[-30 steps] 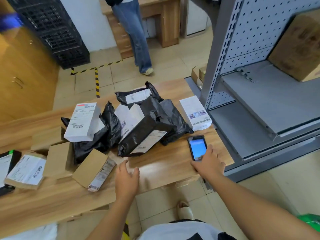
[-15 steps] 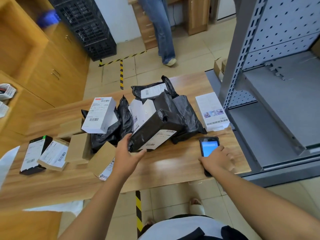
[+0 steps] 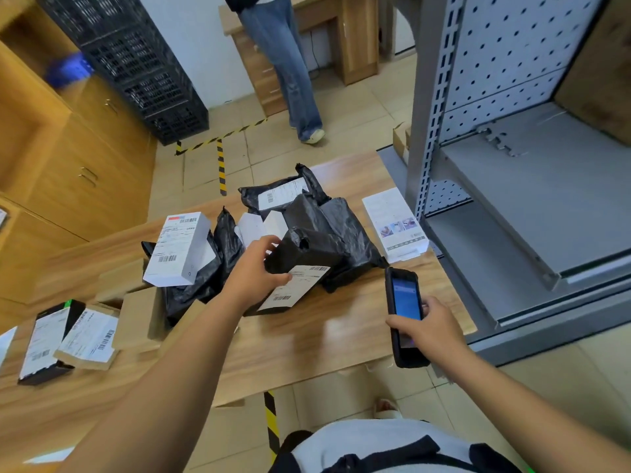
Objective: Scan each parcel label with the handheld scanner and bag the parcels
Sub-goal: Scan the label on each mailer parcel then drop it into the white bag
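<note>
A pile of parcels lies on the wooden table [image 3: 314, 343]. My left hand [image 3: 254, 271] grips the left end of a black-wrapped parcel [image 3: 307, 254] whose white barcode label [image 3: 297, 285] faces up. My right hand [image 3: 432, 327] holds the black handheld scanner [image 3: 404, 315] just above the table's right front edge, its blue screen lit and facing me. A white labelled box [image 3: 179, 249] leans on black bags left of my left hand. More black bagged parcels [image 3: 341, 220] lie behind.
A white printed box [image 3: 396, 223] lies at the table's right side, beside a grey metal shelf unit [image 3: 512, 172]. Cardboard boxes [image 3: 136, 319] and two labelled parcels [image 3: 65, 339] sit at the left. A person in jeans [image 3: 290, 63] stands beyond the table, near black crates [image 3: 136, 63].
My left hand reached forward from the table's front edge and took hold of the black parcel. My right hand lifted the scanner off the table toward me.
</note>
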Available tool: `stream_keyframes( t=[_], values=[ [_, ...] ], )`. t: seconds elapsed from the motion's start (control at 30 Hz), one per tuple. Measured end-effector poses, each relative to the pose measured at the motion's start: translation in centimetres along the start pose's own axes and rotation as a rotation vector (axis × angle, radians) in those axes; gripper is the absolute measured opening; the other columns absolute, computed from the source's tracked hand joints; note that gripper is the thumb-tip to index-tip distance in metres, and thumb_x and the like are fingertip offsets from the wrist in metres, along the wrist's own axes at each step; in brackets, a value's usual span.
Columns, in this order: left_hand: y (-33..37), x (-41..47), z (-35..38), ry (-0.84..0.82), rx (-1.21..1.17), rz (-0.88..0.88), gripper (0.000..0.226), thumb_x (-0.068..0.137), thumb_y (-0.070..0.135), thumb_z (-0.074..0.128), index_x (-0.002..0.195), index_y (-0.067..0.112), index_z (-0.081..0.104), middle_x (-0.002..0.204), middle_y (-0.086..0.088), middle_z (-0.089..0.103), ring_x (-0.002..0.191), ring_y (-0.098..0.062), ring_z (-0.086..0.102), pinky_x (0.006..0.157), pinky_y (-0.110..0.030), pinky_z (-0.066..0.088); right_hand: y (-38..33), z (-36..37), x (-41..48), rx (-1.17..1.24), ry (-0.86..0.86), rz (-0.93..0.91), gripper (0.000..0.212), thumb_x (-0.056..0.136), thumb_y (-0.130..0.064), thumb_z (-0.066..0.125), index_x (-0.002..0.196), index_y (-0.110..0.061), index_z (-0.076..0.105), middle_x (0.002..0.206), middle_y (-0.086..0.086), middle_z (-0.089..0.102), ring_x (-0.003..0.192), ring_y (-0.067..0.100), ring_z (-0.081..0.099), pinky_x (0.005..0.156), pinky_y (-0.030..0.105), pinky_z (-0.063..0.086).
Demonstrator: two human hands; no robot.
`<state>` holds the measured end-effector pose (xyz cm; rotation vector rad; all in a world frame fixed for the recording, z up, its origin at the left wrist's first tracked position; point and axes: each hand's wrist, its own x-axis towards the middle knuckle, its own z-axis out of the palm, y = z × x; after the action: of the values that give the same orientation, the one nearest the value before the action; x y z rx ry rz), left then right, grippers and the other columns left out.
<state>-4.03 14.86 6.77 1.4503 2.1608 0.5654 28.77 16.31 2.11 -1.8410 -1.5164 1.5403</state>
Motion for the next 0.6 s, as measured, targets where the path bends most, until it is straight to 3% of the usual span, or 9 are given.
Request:
stream_keyframes(
  t=[0.13, 0.3, 0.37, 0.47, 0.53, 0.6],
  values=[
    [-0.3, 0.3, -0.2, -0.028, -0.001, -0.008, 0.069, 0.072, 0.032, 0.087, 0.112, 0.061, 0.038, 0.127, 0.01, 0.055, 0.104, -0.009, 0.056, 0.074, -0.021, 0.049, -0.3, -0.9, -1.1, 0.064, 0.0, -0.08, 0.061, 0.072, -0.032, 0.088, 0.123, -0.016, 0.057, 0.116, 0.007, 0.057, 0.102, 0.027, 0.063, 0.086, 0.053, 0.059],
    [-0.2, -0.3, -0.6, -0.031, 0.005, -0.027, 0.07, 0.069, 0.034, 0.087, 0.122, 0.052, 0.045, 0.126, 0.008, 0.059, 0.108, -0.015, 0.058, 0.081, -0.036, 0.057, -0.3, -1.7, -1.5, 0.115, -0.041, -0.125, 0.061, 0.073, -0.031, 0.088, 0.123, -0.02, 0.056, 0.116, 0.007, 0.06, 0.1, 0.03, 0.066, 0.084, 0.053, 0.06],
    [0.1, -1.3, -1.1, -0.029, -0.032, -0.041, 0.069, 0.067, 0.036, 0.086, 0.123, 0.05, 0.048, 0.122, 0.01, 0.06, 0.105, -0.012, 0.06, 0.078, -0.037, 0.058, -0.1, -2.0, -1.5, 0.135, -0.046, -0.138, 0.06, 0.072, -0.033, 0.088, 0.122, -0.022, 0.057, 0.116, 0.008, 0.062, 0.1, 0.03, 0.067, 0.084, 0.055, 0.06],
    [0.3, -3.4, -1.9, -0.001, -0.225, -0.12, 0.062, 0.067, 0.034, 0.088, 0.119, 0.045, 0.058, 0.112, 0.018, 0.067, 0.096, -0.006, 0.067, 0.07, -0.028, 0.058, 0.1, -2.3, -1.5, 0.15, -0.026, -0.153, 0.058, 0.072, -0.037, 0.088, 0.121, -0.024, 0.058, 0.116, 0.006, 0.061, 0.1, 0.026, 0.065, 0.085, 0.054, 0.06],
    [0.1, -5.2, -1.9, 0.032, -0.469, -0.203, 0.053, 0.07, 0.023, 0.088, 0.114, 0.042, 0.065, 0.105, 0.014, 0.073, 0.09, -0.005, 0.072, 0.061, -0.019, 0.057, 0.4, -2.4, -1.5, 0.174, -0.024, -0.147, 0.057, 0.073, -0.037, 0.087, 0.12, -0.024, 0.058, 0.115, 0.006, 0.062, 0.1, 0.026, 0.065, 0.085, 0.053, 0.06],
    [-0.4, -6.8, -0.8, 0.044, -0.715, -0.34, 0.044, 0.076, 0.017, 0.083, 0.115, 0.031, 0.067, 0.106, 0.004, 0.076, 0.091, -0.014, 0.074, 0.064, -0.023, 0.059, 0.6, -2.4, -1.5, 0.2, -0.028, -0.141, 0.056, 0.075, -0.036, 0.086, 0.122, -0.023, 0.058, 0.114, 0.008, 0.063, 0.099, 0.027, 0.067, 0.084, 0.053, 0.061]
  ],
)
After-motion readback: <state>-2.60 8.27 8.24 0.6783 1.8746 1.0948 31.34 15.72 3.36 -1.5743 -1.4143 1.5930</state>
